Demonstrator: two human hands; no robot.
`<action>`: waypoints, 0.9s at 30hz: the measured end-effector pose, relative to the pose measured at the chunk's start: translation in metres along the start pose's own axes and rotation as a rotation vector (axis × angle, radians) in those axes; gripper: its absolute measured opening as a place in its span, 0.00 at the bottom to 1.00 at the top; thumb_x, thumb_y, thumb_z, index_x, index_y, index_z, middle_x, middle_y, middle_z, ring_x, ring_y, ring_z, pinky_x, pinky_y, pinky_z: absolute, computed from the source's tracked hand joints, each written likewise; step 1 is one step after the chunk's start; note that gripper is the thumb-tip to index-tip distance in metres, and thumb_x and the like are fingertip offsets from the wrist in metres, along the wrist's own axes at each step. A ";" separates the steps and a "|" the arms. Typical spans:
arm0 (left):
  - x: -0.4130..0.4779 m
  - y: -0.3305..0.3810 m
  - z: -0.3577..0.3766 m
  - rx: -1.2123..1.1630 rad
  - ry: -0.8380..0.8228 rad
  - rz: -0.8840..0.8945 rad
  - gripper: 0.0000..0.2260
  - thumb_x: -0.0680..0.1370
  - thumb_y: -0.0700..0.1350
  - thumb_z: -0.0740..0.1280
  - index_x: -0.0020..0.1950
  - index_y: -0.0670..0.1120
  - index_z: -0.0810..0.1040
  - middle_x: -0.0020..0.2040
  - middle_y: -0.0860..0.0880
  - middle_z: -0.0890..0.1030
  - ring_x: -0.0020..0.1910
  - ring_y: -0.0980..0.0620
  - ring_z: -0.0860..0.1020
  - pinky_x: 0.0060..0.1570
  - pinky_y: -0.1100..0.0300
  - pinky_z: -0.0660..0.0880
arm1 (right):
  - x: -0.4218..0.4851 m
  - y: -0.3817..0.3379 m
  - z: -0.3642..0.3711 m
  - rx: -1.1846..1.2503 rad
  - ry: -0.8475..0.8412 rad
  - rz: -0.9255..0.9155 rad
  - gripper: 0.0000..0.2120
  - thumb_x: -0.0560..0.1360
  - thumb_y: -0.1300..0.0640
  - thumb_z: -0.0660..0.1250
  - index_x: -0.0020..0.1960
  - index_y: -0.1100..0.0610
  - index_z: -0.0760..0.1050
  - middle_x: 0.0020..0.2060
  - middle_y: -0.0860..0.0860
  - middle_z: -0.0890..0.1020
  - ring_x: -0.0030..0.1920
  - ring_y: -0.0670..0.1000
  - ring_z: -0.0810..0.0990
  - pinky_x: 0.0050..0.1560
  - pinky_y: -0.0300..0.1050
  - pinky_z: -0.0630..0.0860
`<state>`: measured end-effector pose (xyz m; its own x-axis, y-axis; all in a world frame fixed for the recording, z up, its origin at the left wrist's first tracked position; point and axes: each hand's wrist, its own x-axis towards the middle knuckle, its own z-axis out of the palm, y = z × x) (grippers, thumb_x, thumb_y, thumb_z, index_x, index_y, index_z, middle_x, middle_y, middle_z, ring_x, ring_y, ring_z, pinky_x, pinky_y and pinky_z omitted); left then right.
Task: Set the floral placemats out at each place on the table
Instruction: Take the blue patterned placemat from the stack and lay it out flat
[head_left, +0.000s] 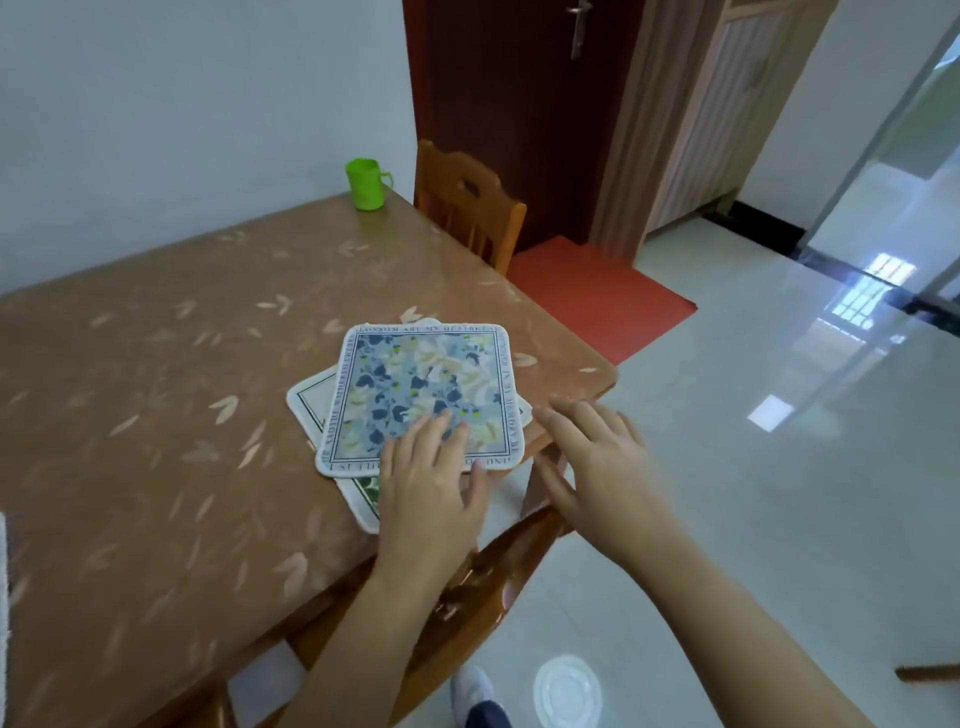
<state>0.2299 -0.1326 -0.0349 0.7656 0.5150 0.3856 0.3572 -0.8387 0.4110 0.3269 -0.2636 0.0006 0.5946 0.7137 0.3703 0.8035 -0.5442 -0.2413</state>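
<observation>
Your left hand (431, 488) is pressing flat, digits spread, on the top mat (421, 384), stacked at the table's (156, 364) 4 o'clock corner; right hand (597, 457) is hovering spread, apparently empty. Lift one mat only.

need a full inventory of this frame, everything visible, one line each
top placemat: 1, blue floral, on the stack near the table's right corner
lower placemat: at least 1, cream with green print, under it, turned askew
table: 1, brown leaf-pattern cover, left half of view
cup: 1, green, far table edge by the wall
far chair: 1, wooden, far side of the table
near chair: 1, wooden, tucked in under the near edge
door: 1, dark red, behind the far chair
floor mat: 1, red, before the door
round lid: 1, white, on the floor
shoe: 1, white, bottom edge
left hand: fingers flat on the top placemat
right hand: fingers spread, by the table corner, holding nothing
</observation>
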 end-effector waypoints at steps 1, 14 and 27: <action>0.012 -0.006 0.006 0.011 -0.005 -0.016 0.16 0.70 0.46 0.64 0.56 0.41 0.77 0.58 0.42 0.79 0.60 0.41 0.74 0.60 0.39 0.67 | 0.017 0.003 0.006 -0.001 -0.015 -0.019 0.17 0.68 0.57 0.70 0.56 0.58 0.75 0.54 0.56 0.81 0.55 0.59 0.78 0.54 0.57 0.75; 0.070 -0.057 0.084 0.057 -0.190 -0.182 0.16 0.74 0.43 0.66 0.62 0.43 0.74 0.63 0.44 0.75 0.65 0.44 0.69 0.66 0.44 0.63 | 0.121 0.064 0.082 0.046 -0.191 -0.205 0.18 0.66 0.57 0.73 0.55 0.58 0.76 0.53 0.56 0.82 0.54 0.59 0.79 0.54 0.59 0.74; 0.066 -0.037 0.141 0.086 -0.147 -0.280 0.13 0.70 0.41 0.70 0.53 0.40 0.79 0.54 0.42 0.80 0.54 0.44 0.78 0.56 0.45 0.73 | 0.144 0.135 0.161 0.259 -0.371 -0.577 0.17 0.59 0.59 0.78 0.46 0.58 0.80 0.43 0.52 0.84 0.44 0.54 0.82 0.46 0.50 0.78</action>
<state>0.3426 -0.0923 -0.1409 0.6981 0.7018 0.1419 0.6035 -0.6834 0.4109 0.5259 -0.1634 -0.1226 0.0081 0.9826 0.1857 0.9457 0.0528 -0.3208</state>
